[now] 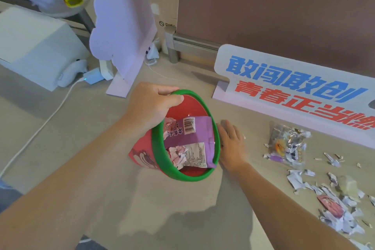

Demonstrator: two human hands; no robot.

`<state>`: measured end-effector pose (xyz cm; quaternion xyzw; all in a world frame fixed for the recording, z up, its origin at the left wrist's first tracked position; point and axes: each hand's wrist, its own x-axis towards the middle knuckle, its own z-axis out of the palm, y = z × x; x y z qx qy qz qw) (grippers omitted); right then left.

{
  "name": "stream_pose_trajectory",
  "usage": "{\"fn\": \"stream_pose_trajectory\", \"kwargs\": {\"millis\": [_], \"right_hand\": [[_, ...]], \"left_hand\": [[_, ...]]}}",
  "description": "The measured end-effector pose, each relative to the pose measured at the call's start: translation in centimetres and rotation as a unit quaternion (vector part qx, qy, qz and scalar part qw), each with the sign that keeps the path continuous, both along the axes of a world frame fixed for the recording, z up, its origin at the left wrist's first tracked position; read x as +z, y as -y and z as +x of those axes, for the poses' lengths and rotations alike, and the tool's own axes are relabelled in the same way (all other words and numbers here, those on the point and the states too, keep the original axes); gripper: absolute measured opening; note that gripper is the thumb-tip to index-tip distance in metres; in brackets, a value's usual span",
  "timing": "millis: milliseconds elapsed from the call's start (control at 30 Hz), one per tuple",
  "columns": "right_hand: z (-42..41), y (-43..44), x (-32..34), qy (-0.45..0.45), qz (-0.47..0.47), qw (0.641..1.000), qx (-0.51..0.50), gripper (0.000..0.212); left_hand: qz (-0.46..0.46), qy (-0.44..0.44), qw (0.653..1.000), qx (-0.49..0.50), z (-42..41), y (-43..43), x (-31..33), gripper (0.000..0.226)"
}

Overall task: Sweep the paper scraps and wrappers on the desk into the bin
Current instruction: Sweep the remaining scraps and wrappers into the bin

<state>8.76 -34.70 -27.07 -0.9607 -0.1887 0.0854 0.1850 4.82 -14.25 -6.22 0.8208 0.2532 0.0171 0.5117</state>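
The partly filled bin (158, 148) is being held at its rim by the curled left grip (154, 105) (right grip (231, 144) spread flat beside it), scraps (334, 215) right of it not yet being swept.

Soft even daylight, faint shadows, wide-angle edge warping.

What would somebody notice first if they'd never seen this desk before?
Dead centre, the left hand grips the green rim of a tilted red bin with a purple wrapper already inside. Behind it to the right stands a sign with big blue and red characters. Torn paper scraps lie scattered at the right of the desk, and the right hand rests flat beside the bin.
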Motion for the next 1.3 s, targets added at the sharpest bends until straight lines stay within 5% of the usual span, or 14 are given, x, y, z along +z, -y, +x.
{"fn": "stream_pose_trajectory", "kwargs": {"millis": [100, 300, 467, 567, 633, 700, 767, 900, 1000, 1067, 1200, 1300], "right_hand": [[0.4, -0.2, -0.6, 0.037, 0.009, 0.998, 0.059, 0.034], [-0.7, 1.3, 0.4, 0.140, 0.069, 0.985, 0.071, 0.028], [-1.7, 2.7, 2.1, -0.009, 0.027, 0.998, -0.057, 0.044], [-0.7, 1.7, 5.7, -0.158, 0.206, 0.929, -0.264, 0.051], [-0.8, 0.2, 9.3, -0.126, 0.335, 0.873, -0.330, 0.052], [-1.7, -2.6, 13.1, -0.128, 0.434, 0.828, -0.330, 0.051], [-3.2, -5.6, 16.1, -0.181, 0.470, 0.827, -0.249, 0.049], [-5.0, -7.0, 16.2, -0.225, 0.381, 0.894, -0.067, 0.051], [-4.5, -3.5, 14.6, -0.128, 0.412, 0.892, -0.138, 0.036], [-3.5, 0.4, 12.5, -0.017, 0.334, 0.919, -0.210, 0.027], [-0.4, 8.1, 7.1, -0.031, 0.009, 0.955, -0.294, 0.065], [1.2, 10.2, 5.3, -0.107, -0.059, 0.954, -0.274, 0.085]], "left_hand": [[-0.011, -0.002, 1.000, 0.013, 0.1, -0.4, 0.1, 0.026], [-0.004, -0.004, 1.000, -0.001, 0.7, -0.4, 0.1, 0.029], [0.007, -0.019, 0.999, -0.025, 1.1, 0.1, -0.1, 0.030], [0.012, -0.034, 0.999, -0.034, 1.3, 0.7, 0.0, 0.026], [0.025, -0.038, 0.998, -0.045, 1.3, 1.0, 0.1, 0.026], [0.035, -0.039, 0.997, -0.047, 1.2, 1.1, 0.1, 0.028], [0.037, -0.035, 0.998, -0.049, 1.1, 1.2, 0.0, 0.029], [0.039, -0.033, 0.996, -0.076, 1.2, 1.9, -0.2, 0.031], [0.042, -0.035, 0.995, -0.088, 1.3, 2.3, 0.0, 0.031], [0.052, -0.041, 0.992, -0.106, 1.5, 2.7, 0.0, 0.031], [0.098, -0.048, 0.985, -0.137, 2.3, 3.7, -0.3, 0.032], [0.109, -0.063, 0.982, -0.141, 2.8, 4.4, -0.4, 0.033]]}}
